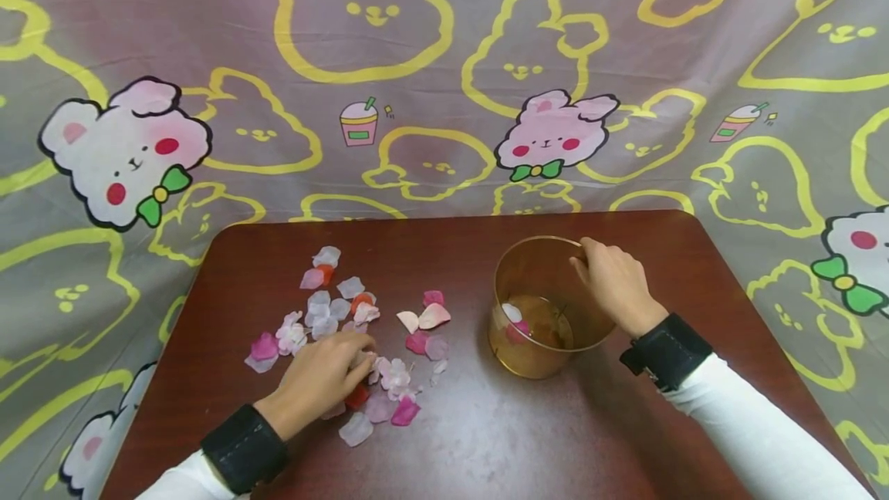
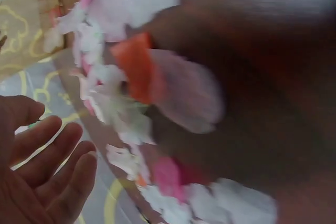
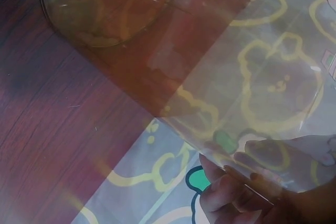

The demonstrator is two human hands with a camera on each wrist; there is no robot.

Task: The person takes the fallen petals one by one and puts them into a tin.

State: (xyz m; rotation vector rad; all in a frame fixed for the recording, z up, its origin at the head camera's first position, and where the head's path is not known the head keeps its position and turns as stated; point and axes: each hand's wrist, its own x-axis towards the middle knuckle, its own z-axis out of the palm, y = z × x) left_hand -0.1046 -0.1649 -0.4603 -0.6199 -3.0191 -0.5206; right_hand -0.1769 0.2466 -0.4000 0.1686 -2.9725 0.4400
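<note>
Left hand (image 1: 326, 376) is pressing relaxed fingers onto petals (image 1: 347, 315); at 3 o'clock, right hand (image 1: 614, 280) is grasping the cup (image 1: 535, 330) rim.

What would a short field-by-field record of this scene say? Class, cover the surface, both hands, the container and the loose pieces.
Surface: dark red-brown table against a cartoon rabbit cloth
Left hand: rests on the petal pile, fingers among the pieces
Right hand: grips the rim of the cup
Cup: clear amber, upright, to the right of the pile
Cup contents: a few petals, white and pink
Petals: pink, white, red and orange, scattered on the table's left half
Wrists: black bands, white sleeves
</note>
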